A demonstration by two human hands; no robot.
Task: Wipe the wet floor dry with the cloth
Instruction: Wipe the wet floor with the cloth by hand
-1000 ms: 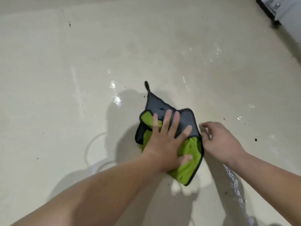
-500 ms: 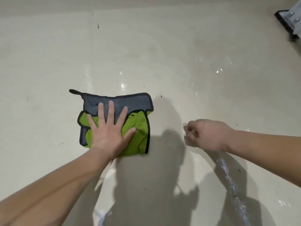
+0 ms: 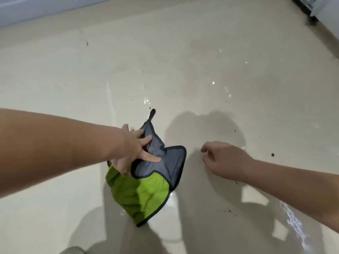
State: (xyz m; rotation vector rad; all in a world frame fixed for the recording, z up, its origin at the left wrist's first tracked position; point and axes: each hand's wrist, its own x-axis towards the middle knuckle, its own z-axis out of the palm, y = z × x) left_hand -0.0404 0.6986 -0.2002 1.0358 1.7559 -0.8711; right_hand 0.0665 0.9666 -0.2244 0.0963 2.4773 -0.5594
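Note:
A green and grey cloth [image 3: 146, 191] with a dark hem and a hanging loop lies crumpled on the cream floor [image 3: 55, 85]. My left hand [image 3: 132, 151] presses on its grey upper part, fingers spread across the fabric. My right hand [image 3: 225, 160] rests on the floor just right of the cloth, fingers loosely curled, holding nothing. Wet glints [image 3: 212, 83] show on the floor beyond the cloth, and a streak of water [image 3: 293, 222] runs under my right forearm.
A pale wall base [image 3: 36, 10] runs along the top left. A dark-footed white fixture [image 3: 311, 8] stands at the top right corner. Small dark specks [image 3: 272, 154] dot the floor. Shadows of my arms and body fall below the cloth.
My left hand has swept the cloth from the left back toward the right and nearer to me, and the cloth has bunched up and turned. My right hand has opened slightly.

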